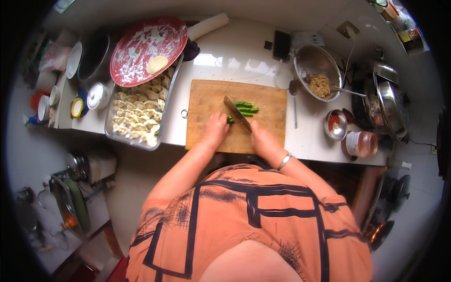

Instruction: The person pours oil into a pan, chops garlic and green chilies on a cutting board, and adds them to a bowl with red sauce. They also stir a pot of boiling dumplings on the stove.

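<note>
Head view: wooden board [202, 98] at middle of white tabletop [211, 71], green vegetable pieces [246, 110] on it, knife [237, 114] slanting between them. Left hand [216, 128], fingers curled, holding the piece left of the blade; right hand [265, 142], fingers wrapped round the handle. Left, tray [135, 145] of dumplings [136, 118]; far right, metal bowl [308, 57].

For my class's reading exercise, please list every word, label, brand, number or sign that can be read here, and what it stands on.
No text reads clearly enough to quote.
Reddish jar, right side: its pale label is too small to read.
Pale packet near the wall: dark marks, too blurred to read.
</note>
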`<state>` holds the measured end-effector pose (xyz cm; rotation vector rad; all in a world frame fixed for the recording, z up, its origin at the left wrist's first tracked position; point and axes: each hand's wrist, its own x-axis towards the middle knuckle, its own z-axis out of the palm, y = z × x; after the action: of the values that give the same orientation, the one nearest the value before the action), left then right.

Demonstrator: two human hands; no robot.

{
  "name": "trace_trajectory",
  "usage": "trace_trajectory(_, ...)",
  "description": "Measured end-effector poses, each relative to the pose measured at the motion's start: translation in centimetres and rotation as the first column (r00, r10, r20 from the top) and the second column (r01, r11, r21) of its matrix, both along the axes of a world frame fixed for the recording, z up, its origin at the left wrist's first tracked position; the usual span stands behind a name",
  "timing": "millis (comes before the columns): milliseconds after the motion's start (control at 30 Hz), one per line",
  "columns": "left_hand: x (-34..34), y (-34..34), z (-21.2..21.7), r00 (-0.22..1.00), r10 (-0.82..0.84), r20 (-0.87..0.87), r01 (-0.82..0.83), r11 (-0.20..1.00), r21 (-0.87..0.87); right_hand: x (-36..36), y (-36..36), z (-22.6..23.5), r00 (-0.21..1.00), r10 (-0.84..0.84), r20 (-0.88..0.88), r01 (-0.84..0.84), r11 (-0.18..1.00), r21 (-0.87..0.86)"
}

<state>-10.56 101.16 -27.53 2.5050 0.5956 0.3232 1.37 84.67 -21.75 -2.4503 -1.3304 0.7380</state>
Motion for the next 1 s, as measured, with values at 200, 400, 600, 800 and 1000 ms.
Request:
trace_trajectory(200,2.1,6.6,-1.1,0.985,-0.044,0.166,0.016,0.986,0.166,0.0,-4.6,2.6,0.989,-0.135,-0.064,0.144,0.975,0.17)
trace_trajectory(400,9.7,6.7,-1.3,0.947,-0.304,0.107,0.315,0.942,-0.113,2.1,-7.4,1.9,0.947,-0.321,0.024,0.315,0.94,0.128)
trace_trajectory(600,10.0,4.1,-0.4,0.875,-0.482,0.058,0.484,0.86,-0.164,2.5,-5.8,0.9,0.95,-0.311,-0.011,0.311,0.947,0.085)
trace_trajectory(800,7.6,2.2,-0.3,0.915,-0.403,-0.005,0.403,0.915,-0.029,2.2,-3.7,0.1,0.96,-0.274,0.048,0.267,0.956,0.119)
trace_trajectory(1000,6.2,-1.2,-0.6,0.969,-0.24,-0.06,0.247,0.954,0.167,1.9,-2.5,-0.1,0.971,-0.235,0.032,0.228,0.962,0.152)
